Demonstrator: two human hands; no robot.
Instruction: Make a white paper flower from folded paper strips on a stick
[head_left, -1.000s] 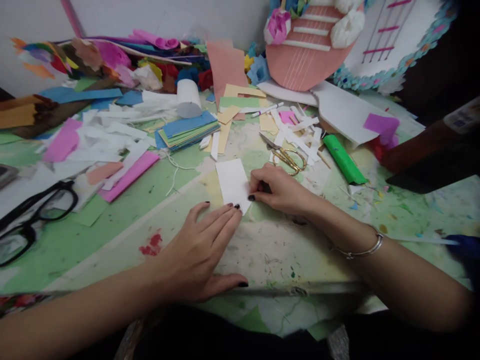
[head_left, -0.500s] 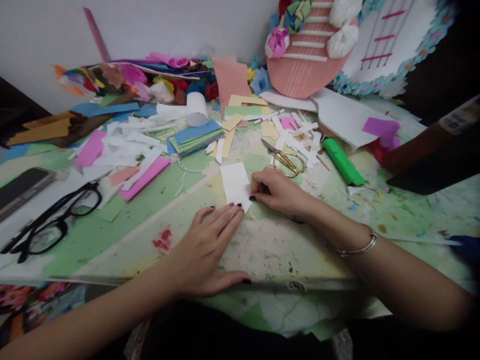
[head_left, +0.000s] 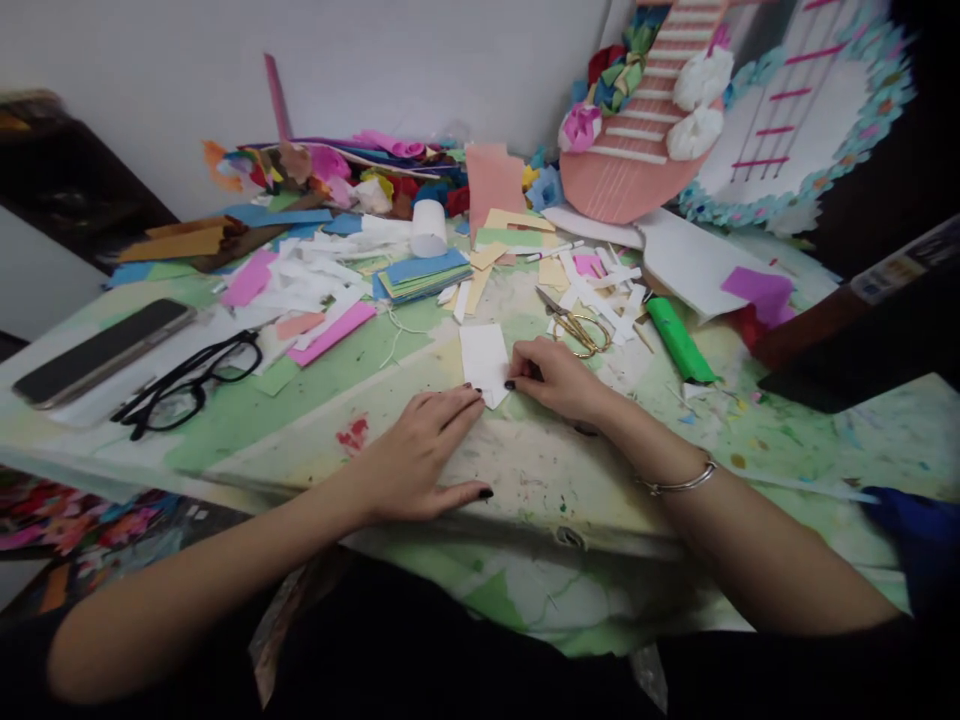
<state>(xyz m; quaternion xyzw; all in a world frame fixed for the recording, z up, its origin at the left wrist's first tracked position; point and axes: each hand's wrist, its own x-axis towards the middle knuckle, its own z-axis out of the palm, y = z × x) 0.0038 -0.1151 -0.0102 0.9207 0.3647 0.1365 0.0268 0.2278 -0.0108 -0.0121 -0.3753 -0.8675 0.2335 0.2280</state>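
Observation:
A small piece of white paper point(head_left: 482, 352) lies near the front of the table, its lower corners angled or folded in. My left hand point(head_left: 420, 455) rests on the table with fingers stretched out, the tips on the paper's lower left edge and the thumb spread apart. At the right edge of the paper, my right hand point(head_left: 555, 380) is pinched closed, thumb and index finger at the border. Its remaining fingers curl under, partly hidden. Just beyond that hand lie gold-handled scissors point(head_left: 583, 334), with a green tube-like packet point(head_left: 679, 340) to their right.
Eyeglasses point(head_left: 187, 388) and a phone point(head_left: 105, 350) lie at left. Behind the paper are a stack of coloured paper point(head_left: 424, 277), white strips point(head_left: 311, 275) and a white roll point(head_left: 429, 230). A guitar-shaped craft point(head_left: 630, 185) leans at the back; a dark box-like object point(head_left: 862, 310) stands right.
The head view has tilted and shifted, showing more of the table's left side. Both hands stay at the paper, my left fingers at its lower edge and my right pinch at its right edge.

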